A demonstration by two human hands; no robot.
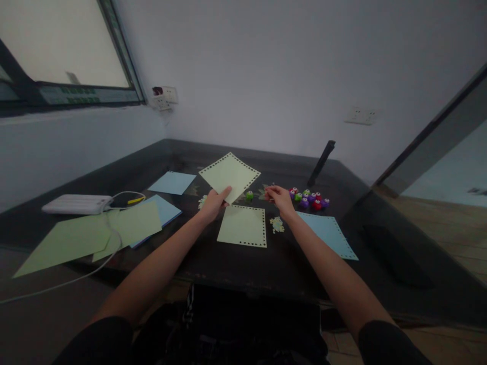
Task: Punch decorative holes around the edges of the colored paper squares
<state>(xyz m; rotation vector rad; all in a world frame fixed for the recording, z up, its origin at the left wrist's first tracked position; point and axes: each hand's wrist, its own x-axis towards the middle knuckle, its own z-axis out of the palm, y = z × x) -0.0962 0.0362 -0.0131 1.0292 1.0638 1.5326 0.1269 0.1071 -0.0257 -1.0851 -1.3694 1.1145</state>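
Observation:
My left hand point(216, 204) grips a pale green paper sheet point(230, 175) by its near corner, thumb on top. Small shapes are punched along several of the sheet's edges. To the right, my right hand point(279, 196) hovers above the table with its fingertips pinched; whatever they may hold is too small to make out. Between the hands stands a small green craft punch point(249, 195). Nearer to me lies a second pale green sheet point(242, 226) with punched edges. Small paper cut-outs point(277, 224) are heaped beside it, and more cut-outs point(202, 202) show partly behind my left hand.
Several purple, red and green craft punches point(312, 197) cluster right of my right hand, near a punched blue sheet point(329, 234) and a black upright bar point(321, 162). Leftward are blue paper point(173, 182), green sheets point(81, 235) and a white power bank point(78, 204) with a cable.

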